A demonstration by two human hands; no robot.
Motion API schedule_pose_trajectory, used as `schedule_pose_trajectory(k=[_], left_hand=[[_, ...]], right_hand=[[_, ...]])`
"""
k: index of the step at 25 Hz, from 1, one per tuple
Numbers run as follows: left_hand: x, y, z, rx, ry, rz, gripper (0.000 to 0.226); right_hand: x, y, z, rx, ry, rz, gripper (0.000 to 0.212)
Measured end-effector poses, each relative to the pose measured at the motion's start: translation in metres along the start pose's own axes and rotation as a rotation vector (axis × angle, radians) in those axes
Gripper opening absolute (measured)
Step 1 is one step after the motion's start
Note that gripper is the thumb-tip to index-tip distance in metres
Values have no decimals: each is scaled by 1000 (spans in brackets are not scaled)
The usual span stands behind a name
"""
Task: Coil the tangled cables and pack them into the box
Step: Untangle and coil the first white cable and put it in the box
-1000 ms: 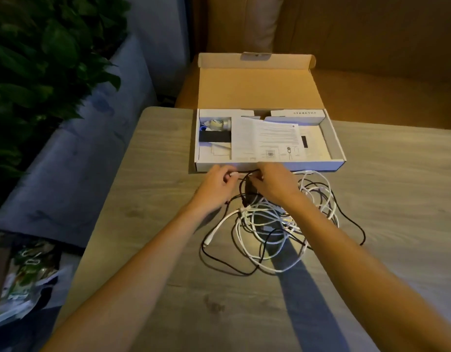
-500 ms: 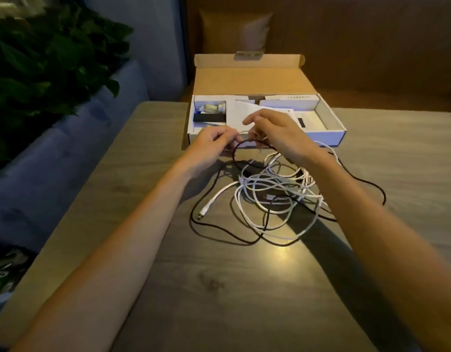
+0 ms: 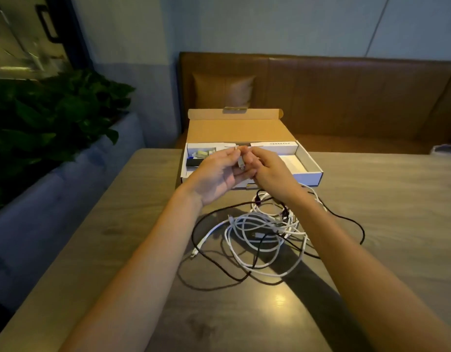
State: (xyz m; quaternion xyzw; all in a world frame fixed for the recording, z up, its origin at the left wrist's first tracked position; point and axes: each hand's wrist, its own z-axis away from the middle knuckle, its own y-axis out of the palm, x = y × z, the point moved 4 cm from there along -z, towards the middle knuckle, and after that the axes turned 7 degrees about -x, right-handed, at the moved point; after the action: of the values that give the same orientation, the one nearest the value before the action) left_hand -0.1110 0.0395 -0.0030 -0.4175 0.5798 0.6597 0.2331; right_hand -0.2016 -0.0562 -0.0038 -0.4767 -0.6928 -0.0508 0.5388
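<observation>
A tangle of white cables (image 3: 263, 233) and a thin black cable (image 3: 346, 219) lies on the wooden table (image 3: 143, 224), just in front of an open cardboard box (image 3: 309, 171). Both hands are raised above the box's front edge. My left hand (image 3: 216, 175), palm up, holds a white cable plug (image 3: 240, 163) between thumb and fingers. My right hand (image 3: 270, 171) meets it and pinches the same cable end. The cable below the hands is hidden behind my right wrist.
The box's lid (image 3: 238, 128) stands open at the back; small white cartons and parts lie inside. A brown bench (image 3: 346, 102) with a cushion (image 3: 223, 90) runs behind the table. Green plants (image 3: 49, 123) fill a planter on the left.
Both hands rose from the tangle on the table to above the box, bringing up a white cable end. The camera tilted up, so more of the wall and bench shows.
</observation>
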Motion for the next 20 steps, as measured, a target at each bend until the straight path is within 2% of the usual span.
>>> schedule_pose_trajectory(k=[2, 3, 4, 5, 7, 9, 11, 13, 15, 18, 20], left_hand=[[-2, -4, -11, -120, 68, 100, 25], [-3, -6, -16, -171, 120, 77, 27], [-4, -10, -20, -238, 190, -47, 29], [-7, -15, -23, -317, 282, -277, 30], [-14, -24, -22, -392, 464, -867, 31], [-10, -30, -22, -271, 451, -1239, 30], [-1, -36, -22, -141, 329, -1352, 28], [3, -36, -21, -85, 231, -1244, 31], [1, -32, -20, -5, 128, -976, 37], [-4, -19, -11, 169, 9, -367, 37], [-9, -8, -9, 183, 30, 32, 37]], right_hand=[[-1, -1, 0, 63, 96, 25, 22], [-2, -1, 2, 145, 126, 87, 19], [-4, 0, 6, 248, 154, 142, 18], [-6, 3, 10, 354, 174, 185, 18], [-8, 3, 13, 467, 150, 256, 17], [-5, -5, 7, 406, 40, 336, 17], [-2, -18, -1, 285, -54, 374, 19], [-2, -29, -7, 178, -72, 322, 19], [-2, -34, -10, 66, -70, 219, 18], [0, -39, -12, -113, -81, 71, 23], [-1, -30, -10, -59, -67, 29, 28]])
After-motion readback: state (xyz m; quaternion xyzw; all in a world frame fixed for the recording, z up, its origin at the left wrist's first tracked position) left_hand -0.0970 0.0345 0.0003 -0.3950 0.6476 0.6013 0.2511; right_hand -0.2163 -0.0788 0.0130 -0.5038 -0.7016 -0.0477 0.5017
